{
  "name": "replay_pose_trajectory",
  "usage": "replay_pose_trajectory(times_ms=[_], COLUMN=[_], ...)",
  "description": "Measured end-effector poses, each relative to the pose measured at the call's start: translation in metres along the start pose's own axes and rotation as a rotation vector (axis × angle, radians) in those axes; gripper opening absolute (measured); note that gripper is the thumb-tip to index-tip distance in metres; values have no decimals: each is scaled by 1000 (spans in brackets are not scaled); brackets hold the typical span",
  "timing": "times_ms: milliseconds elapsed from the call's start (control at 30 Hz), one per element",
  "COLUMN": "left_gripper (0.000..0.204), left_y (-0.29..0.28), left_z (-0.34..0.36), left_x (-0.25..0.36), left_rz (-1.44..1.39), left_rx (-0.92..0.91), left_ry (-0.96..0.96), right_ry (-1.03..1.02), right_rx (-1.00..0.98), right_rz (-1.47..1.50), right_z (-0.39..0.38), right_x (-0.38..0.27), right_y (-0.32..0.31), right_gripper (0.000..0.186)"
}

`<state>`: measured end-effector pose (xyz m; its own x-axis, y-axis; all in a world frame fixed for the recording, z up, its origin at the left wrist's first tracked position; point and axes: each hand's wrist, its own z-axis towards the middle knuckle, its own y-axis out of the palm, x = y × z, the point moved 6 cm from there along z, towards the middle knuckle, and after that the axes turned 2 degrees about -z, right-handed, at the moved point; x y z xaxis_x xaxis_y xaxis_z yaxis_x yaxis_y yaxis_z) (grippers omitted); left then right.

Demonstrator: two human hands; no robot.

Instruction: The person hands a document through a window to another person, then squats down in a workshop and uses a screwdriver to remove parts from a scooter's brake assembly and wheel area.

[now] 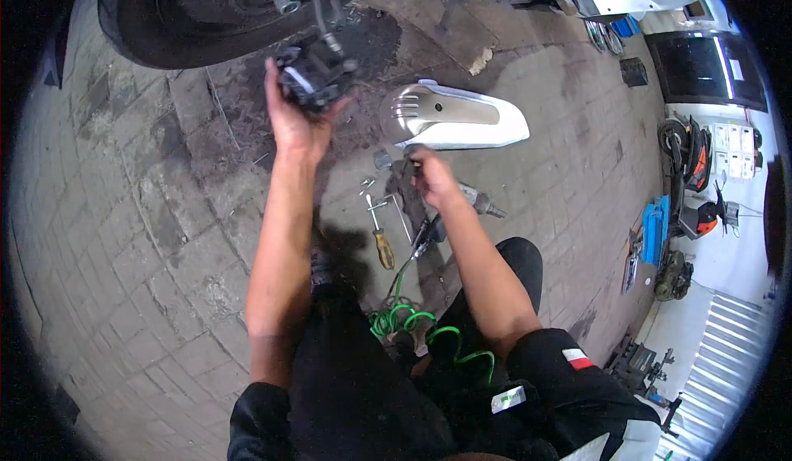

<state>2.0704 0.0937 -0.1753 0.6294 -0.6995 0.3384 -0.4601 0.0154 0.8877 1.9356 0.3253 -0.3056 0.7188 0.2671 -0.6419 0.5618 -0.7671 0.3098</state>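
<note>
My left hand (300, 127) is raised near the wheel, its fingers around a dark brake caliper (316, 77). A hose (332, 40) runs up from the caliper toward the vehicle. The caliper is slightly blurred. My right hand (432, 179) is lower, with bent fingers closed on a small dark thing (412, 154) that I cannot make out. Just beyond that hand lies a silver and white cover (458, 117). Partly behind my right wrist is an air tool (481, 201). A screwdriver (383, 245) with a yellow and black handle lies between my forearms.
A large black tyre (157, 28) stands at the far left. Thin metal tools (402, 217) and small fasteners (367, 184) lie beside the screwdriver. A green coiled hose (404, 316) winds between my legs. Along the right wall are a motorcycle (697, 213) and a blue case (655, 230).
</note>
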Motion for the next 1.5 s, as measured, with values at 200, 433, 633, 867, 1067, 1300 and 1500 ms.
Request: replay_pose_trajectory(times_ms=[200, 433, 633, 867, 1067, 1300, 1500], left_gripper=[74, 72, 41, 21, 22, 10, 14], left_y=[-51, -94, -182, -155, -165, -165, -139], left_z=[5, -13, -120, -146, -143, -133, -133], left_x=[-2, -39, -93, -115, -138, -125, -121], left_rz=[144, 374, 1462, 1688, 1675, 1578, 1547], left_rx=[252, 221, 181, -240, -275, -472, -486], left_ry=[-11, -91, -63, -29, -191, -136, 281], right_ry=[-305, -442, -144, 785, 246, -568, -719], right_rx=[459, 425, -361, -513, 115, 288, 571], right_rz=[-1173, -1244, -1254, -1455, -884, -328, -140], right_z=[52, 47, 13, -59, -35, 17, 33], right_x=[40, 45, 9, -61, -240, -521, -535], right_y=[-14, -2, -49, -241, -301, -188, -194], right_gripper=[50, 52, 51, 33, 12, 28, 82])
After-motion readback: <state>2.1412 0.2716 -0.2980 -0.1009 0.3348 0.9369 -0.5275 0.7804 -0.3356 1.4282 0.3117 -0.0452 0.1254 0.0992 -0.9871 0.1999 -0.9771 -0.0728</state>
